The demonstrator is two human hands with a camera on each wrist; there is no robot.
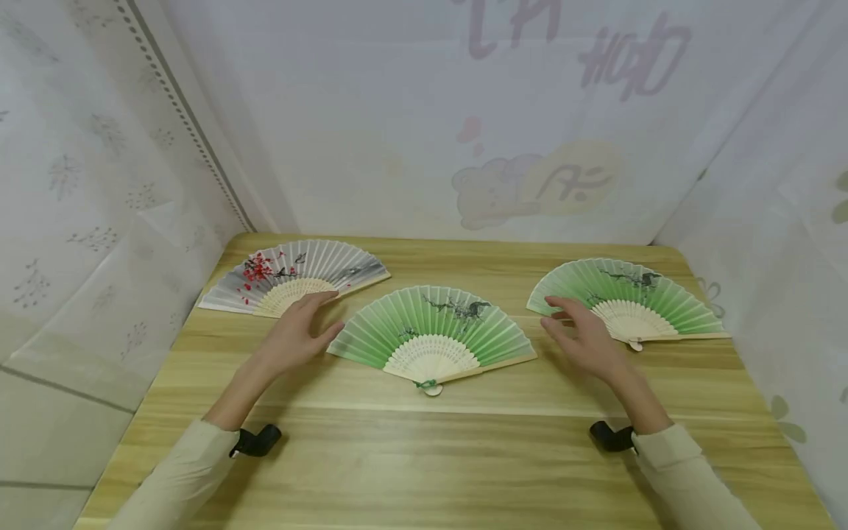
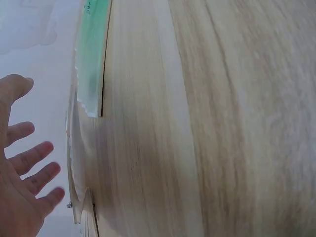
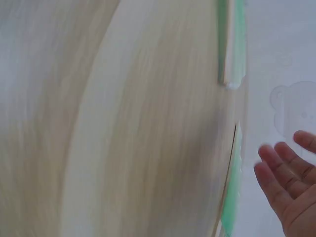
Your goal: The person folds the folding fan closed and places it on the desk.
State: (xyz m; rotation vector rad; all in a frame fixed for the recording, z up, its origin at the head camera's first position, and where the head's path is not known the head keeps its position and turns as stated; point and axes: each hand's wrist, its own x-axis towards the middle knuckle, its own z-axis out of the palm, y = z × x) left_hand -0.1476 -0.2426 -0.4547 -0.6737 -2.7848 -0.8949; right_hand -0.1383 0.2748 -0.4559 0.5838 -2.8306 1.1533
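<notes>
Three folding fans lie spread on the table. In the head view, the middle green fan (image 1: pixel 433 331) has dark branch art, pale ribs and a green cord at its pivot. To the left lies a grey-white fan (image 1: pixel 298 276) with red blossoms; to the right, a second green fan (image 1: pixel 626 298). My left hand (image 1: pixel 298 331) hovers between the grey-white fan and the middle fan, fingers loosely extended, holding nothing. My right hand (image 1: pixel 586 338) is over the near left part of the right green fan, fingers relaxed, nothing held. Both wrist views show spread, empty fingers.
The wooden table (image 1: pixel 397 456) has rounded far corners. Behind it hangs a pale printed curtain (image 1: pixel 371 110), with patterned cloth (image 1: pixel 86 184) along the left side and more on the right. A black wrist camera (image 1: pixel 260 440) sits at each cuff.
</notes>
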